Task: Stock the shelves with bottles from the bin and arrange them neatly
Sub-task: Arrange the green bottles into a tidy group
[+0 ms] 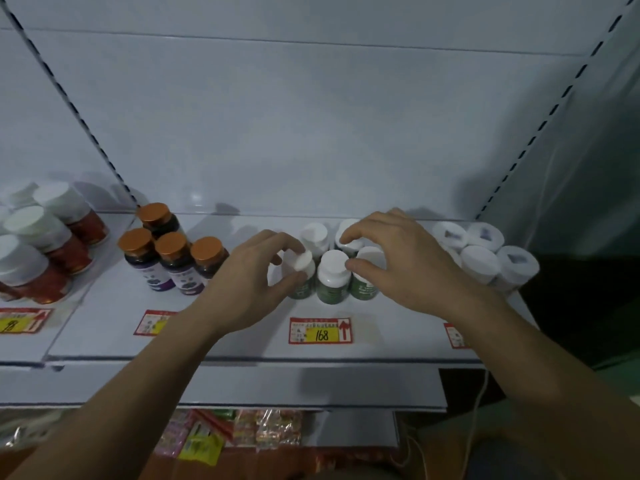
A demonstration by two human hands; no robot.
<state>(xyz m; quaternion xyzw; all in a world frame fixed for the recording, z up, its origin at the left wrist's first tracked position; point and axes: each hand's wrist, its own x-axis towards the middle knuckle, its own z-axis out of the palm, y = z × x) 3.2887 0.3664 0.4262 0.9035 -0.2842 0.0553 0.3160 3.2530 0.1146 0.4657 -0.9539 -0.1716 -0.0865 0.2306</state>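
Observation:
Several green-labelled bottles with white caps stand in a tight cluster on the white shelf (242, 341), above the price tag marked 168 (321, 330). My left hand (252, 275) grips the front-left green bottle (302, 271), which leans left, thumb under its cap and fingers over it. My right hand (398, 258) reaches over the right side of the cluster. Its curled fingers pinch the cap of the front-right green bottle (367, 275), and its thumb tip touches the middle front bottle (333, 277).
Several dark bottles with orange caps (171, 259) stand left of the cluster. Red-labelled bottles with white caps (45, 251) are at the far left, and white-wrapped bottles (485, 252) at the right. Snack packets (242, 434) lie on a lower shelf.

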